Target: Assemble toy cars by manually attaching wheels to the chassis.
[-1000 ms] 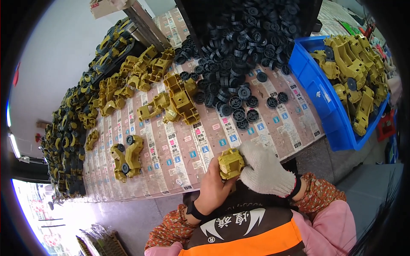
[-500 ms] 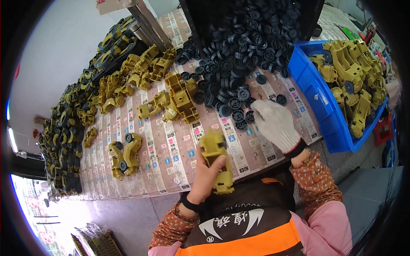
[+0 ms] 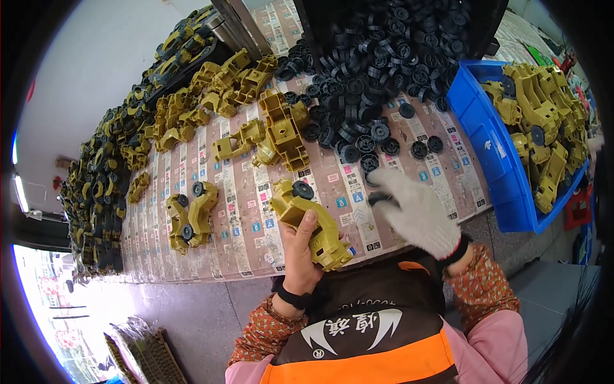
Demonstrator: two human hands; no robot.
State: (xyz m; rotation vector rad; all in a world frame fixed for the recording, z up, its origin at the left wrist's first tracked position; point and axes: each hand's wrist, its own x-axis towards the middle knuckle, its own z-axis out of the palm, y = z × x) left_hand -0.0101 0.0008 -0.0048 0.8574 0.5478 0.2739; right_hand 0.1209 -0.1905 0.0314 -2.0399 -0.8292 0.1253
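Observation:
My bare left hand (image 3: 300, 246) is closed around an olive-yellow plastic toy car body (image 3: 327, 230) above the front edge of the table. One black wheel (image 3: 302, 190) sits on the far end of that body, facing up. To its right, my right hand (image 3: 419, 214), in a white knitted glove, has its fingers bent around a small black wheel (image 3: 382, 198), partly hidden by the glove and blurred. Just beyond these fingertips begins the heap of loose black wheels (image 3: 358, 96).
Two car bodies with wheels (image 3: 201, 214) lie together at left. Bare yellow bodies (image 3: 281, 131) lie beyond, with stacked wheeled ones (image 3: 96, 205) along the far left edge. A blue bin (image 3: 489, 147) of yellow bodies stands at right. A dark box wall (image 3: 311, 29) borders the wheel heap.
My left hand has turned the car body, so its wheel now faces up. My right hand has drawn back from the wheel heap toward the body, with a wheel in its fingers.

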